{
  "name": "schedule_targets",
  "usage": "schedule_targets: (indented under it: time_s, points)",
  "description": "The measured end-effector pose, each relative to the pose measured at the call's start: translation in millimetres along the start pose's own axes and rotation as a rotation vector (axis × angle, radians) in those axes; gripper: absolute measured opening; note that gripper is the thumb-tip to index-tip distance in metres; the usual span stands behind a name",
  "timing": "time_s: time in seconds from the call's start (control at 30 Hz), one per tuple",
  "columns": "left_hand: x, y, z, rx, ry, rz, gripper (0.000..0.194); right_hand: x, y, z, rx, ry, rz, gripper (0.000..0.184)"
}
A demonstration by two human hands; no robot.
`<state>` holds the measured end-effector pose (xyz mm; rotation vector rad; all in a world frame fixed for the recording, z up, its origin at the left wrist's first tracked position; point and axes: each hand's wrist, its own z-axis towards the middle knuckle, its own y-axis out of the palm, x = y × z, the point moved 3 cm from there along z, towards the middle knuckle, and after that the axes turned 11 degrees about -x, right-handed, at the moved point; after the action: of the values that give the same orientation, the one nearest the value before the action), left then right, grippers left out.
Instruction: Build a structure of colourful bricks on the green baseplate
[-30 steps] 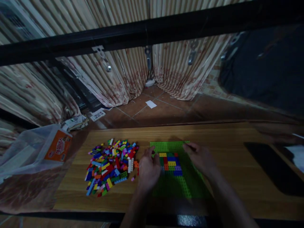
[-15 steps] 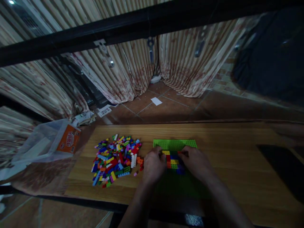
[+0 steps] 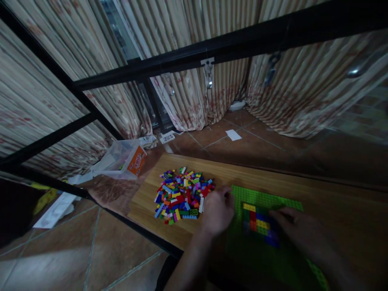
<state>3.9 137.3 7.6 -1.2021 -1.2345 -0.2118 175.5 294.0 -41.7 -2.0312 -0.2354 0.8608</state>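
A green baseplate (image 3: pixel 263 198) lies on the wooden table (image 3: pixel 333 210) with a small patch of coloured bricks (image 3: pixel 257 222) pressed onto it. My left hand (image 3: pixel 216 210) rests at the plate's left edge, between it and a pile of loose coloured bricks (image 3: pixel 182 194); its fingers are curled and what they hold is hidden. My right hand (image 3: pixel 298 230) lies on the plate just right of the built patch, fingers bent toward the bricks, blurred in the dim light.
A clear plastic bag with an orange label (image 3: pixel 127 159) lies off the table's left end. Black metal bars (image 3: pixel 212 52) cross above. Striped curtains (image 3: pixel 188 93) hang behind, over a tiled floor (image 3: pixel 75 250) with paper scraps (image 3: pixel 233 134).
The view has swung left and tilted, so table and plate sit further right. Both hands stay at the baseplate; my right hand has shifted from the plate's top edge to beside the built patch.
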Motion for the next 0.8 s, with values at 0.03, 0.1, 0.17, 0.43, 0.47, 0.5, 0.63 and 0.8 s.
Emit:
schedule_targets:
  time_s: [0.03,0.1,0.17,0.43,0.47,0.5,0.63,0.8]
  points:
    - [-4,-17.7,2,0.070,0.011,0.005,0.027,1,0,0,0.007,-0.005,0.003,0.043]
    - [-19,-57.8,5,0.255,-0.099,0.085,0.027,2,-1,0,0.008,-0.006,0.004,0.044]
    - [-37,-94.9,4,0.381,-0.229,0.217,0.029,2,-1,0,0.000,-0.001,0.001,0.044]
    - [-93,-147.5,-1,0.379,-0.501,0.394,0.041,3,-2,1,-0.032,0.014,0.011,0.045]
    - [-96,-147.7,-1,0.371,-0.511,0.396,0.042,3,-2,1,-0.027,0.015,0.010,0.045]
    - [-98,-147.7,-1,0.366,-0.520,0.398,0.042,3,-2,1,-0.020,0.013,0.006,0.045]
    - [-103,-146.9,0,0.344,-0.532,0.410,0.038,2,-2,3,-0.025,0.005,0.010,0.045]
    - [-105,-149.1,-2,0.326,-0.520,0.407,0.035,2,-2,3,-0.045,0.019,0.018,0.047]
